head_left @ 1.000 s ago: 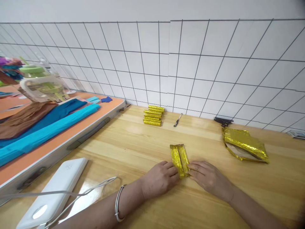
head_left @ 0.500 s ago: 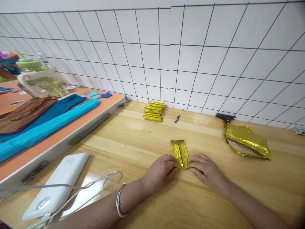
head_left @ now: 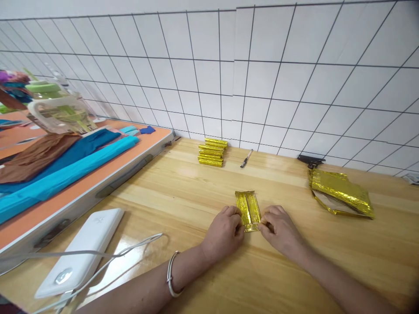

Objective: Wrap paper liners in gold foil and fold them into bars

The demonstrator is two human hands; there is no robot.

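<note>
A flat piece of gold foil (head_left: 248,207) is held down on the wooden table (head_left: 183,196) by both hands. Its near left corner is pinched by the left hand (head_left: 225,231), and its near right corner is pinched by the right hand (head_left: 281,231). The fingers of each hand are bent in and closed on the foil, but how hard it is squeezed cannot be told. The foil lies between the two pinches, and most of it is spread out past them, away from the body. Two long flaps are folded in, with a thin line left between them. The step in hand seems to be a small fold at the near end, where a thin strip looks turned up. For the next move, both corners would need to be pushed evenly, so that the fold is made straight and the flaps are not popped open. Past the grip, some small gold rolls (head_left: 211,152) are laid in a row, with a pen (head_left: 246,158) beside them. Well to the right of the grip, a bigger gold packet (head_left: 342,192) is seen.
</note>
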